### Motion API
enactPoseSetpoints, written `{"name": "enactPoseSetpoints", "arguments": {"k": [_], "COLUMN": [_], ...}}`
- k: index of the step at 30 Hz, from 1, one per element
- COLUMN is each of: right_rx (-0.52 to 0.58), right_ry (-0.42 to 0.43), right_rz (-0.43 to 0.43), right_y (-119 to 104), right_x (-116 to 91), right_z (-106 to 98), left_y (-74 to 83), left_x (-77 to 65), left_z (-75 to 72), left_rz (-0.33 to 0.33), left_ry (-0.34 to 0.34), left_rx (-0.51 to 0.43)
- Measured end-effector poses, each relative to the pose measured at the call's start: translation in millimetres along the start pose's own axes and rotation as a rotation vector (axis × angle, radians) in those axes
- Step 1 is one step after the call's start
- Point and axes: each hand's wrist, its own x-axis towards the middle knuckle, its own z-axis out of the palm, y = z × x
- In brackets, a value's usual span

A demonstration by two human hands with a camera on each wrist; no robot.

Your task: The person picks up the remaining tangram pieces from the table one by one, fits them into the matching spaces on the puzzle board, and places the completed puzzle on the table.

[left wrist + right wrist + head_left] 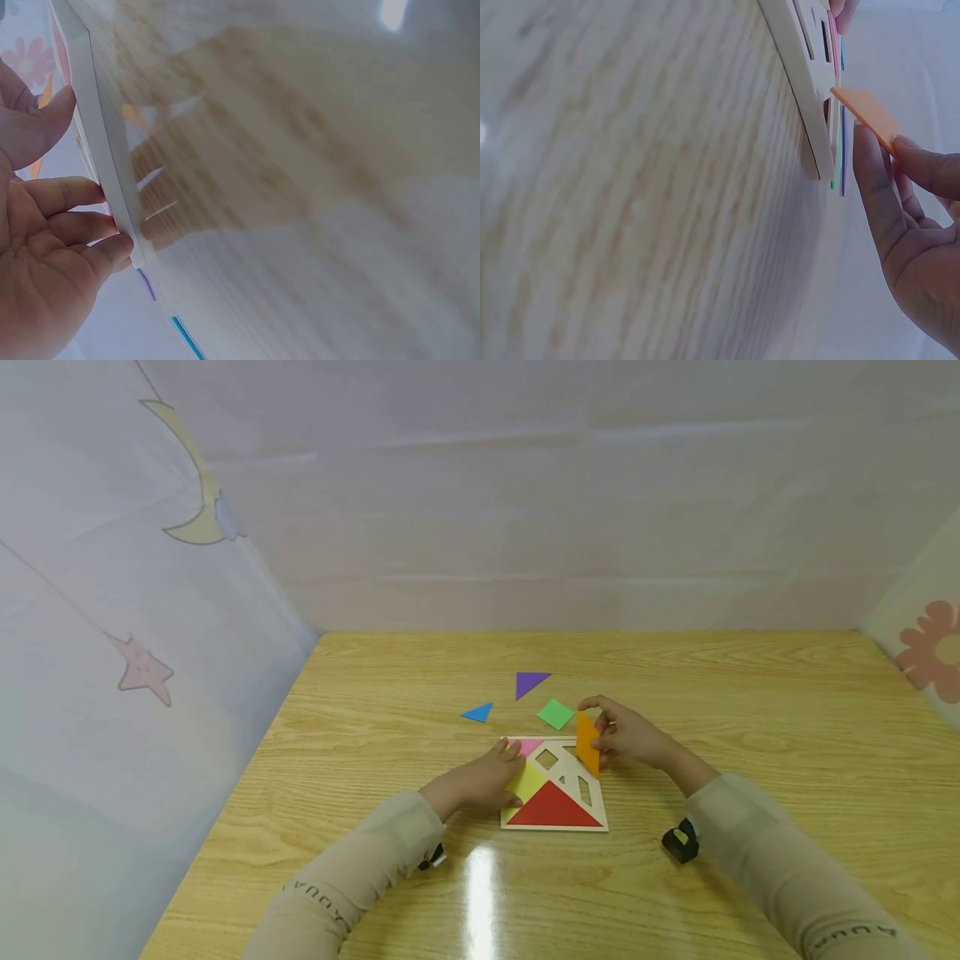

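Note:
A white tangram board lies on the table with a red triangle, a yellow triangle and a pink triangle in it. My left hand rests over the board's left side, fingertips on the yellow and pink pieces. In the left wrist view, the fingers lie along the board's edge. At the board's far right corner, my right hand pinches an orange parallelogram between thumb and fingers. This piece stands tilted up, its lower edge close over the board in the right wrist view.
Beyond the board lie a green square, a blue triangle and a purple triangle. Pale curtains stand behind and beside the wooden table. Black wrist devices show under the sleeves.

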Motion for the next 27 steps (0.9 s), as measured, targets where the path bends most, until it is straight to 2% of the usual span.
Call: {"name": "enactPoseSetpoints", "arguments": {"k": [27], "right_rx": [-0.03], "right_ry": [-0.093], "right_rz": [-0.022], "right_y": [3.0], "right_x": [-0.1], "right_z": [6.5], "left_y": [0.1], "left_x": [0.5], "left_z": [0.3], "left_rz": [-0.008], "left_ry": [0.004], "left_rx": [0.014]}}
